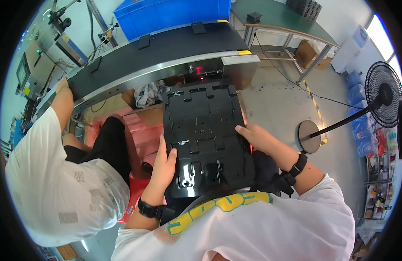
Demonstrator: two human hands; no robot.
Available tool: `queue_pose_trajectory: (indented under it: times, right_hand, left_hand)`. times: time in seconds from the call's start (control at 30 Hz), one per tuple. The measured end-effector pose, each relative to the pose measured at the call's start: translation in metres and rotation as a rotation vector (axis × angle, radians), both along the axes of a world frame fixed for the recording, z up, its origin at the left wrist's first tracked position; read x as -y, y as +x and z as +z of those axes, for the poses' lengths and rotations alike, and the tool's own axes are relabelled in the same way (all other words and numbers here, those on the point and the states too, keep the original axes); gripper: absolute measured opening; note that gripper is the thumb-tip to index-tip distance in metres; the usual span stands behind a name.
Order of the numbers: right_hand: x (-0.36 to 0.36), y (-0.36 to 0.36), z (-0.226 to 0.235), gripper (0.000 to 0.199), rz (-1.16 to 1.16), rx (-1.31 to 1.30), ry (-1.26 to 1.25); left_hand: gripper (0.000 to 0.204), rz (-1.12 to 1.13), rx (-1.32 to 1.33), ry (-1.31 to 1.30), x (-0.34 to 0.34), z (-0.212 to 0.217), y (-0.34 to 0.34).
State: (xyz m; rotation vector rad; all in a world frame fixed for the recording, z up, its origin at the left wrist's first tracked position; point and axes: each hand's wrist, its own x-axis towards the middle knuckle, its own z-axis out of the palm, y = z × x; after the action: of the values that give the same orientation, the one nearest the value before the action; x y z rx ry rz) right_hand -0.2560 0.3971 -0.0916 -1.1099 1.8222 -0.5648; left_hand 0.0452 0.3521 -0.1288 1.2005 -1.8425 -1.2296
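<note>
A glossy black moulded plastic tray [205, 130] with raised ribs and recesses lies in front of my body, its far end close to the conveyor's near side. My left hand [164, 167] grips its left edge, thumb up along the side. On the opposite edge, my right hand [258, 137] holds the tray with its thumb on the top face. The other fingers of both hands are partly hidden under or beside the tray. The tray's recesses show no parts in them.
A black conveyor belt [166, 50] carries several dark flat pieces. A co-worker in a white shirt [75, 191] sits at left, one hand by the belt. Behind stands a blue bin [172, 19]; right are a green table [283, 19] and a standing fan [383, 93].
</note>
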Motion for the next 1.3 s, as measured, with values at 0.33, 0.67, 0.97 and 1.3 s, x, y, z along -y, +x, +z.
queue_pose_trajectory:
  times: [0.33, 0.67, 0.97, 1.3]
  right_hand:
    - [0.200, -0.085, 0.116, 0.063, -0.054, -0.478, -0.536]
    - [0.322, -0.116, 0.076, 0.039, -0.023, -0.894, -0.310]
    - [0.146, -0.046, 0.089, 0.027, -0.137, 0.280, -0.431]
    - [0.045, 0.051, 0.044, 0.047, 0.281, -0.326, -0.592]
  left_hand:
    - [0.052, 0.072, -0.003, -0.269, 0.106, 0.096, -0.016]
    - [0.080, -0.248, 0.774, -0.491, 0.368, 0.094, -0.150]
    - [0.077, -0.217, 0.640, -0.717, 0.305, 0.106, -0.155]
    - [0.077, -0.452, 0.565, -0.690, 0.142, 0.093, -0.058]
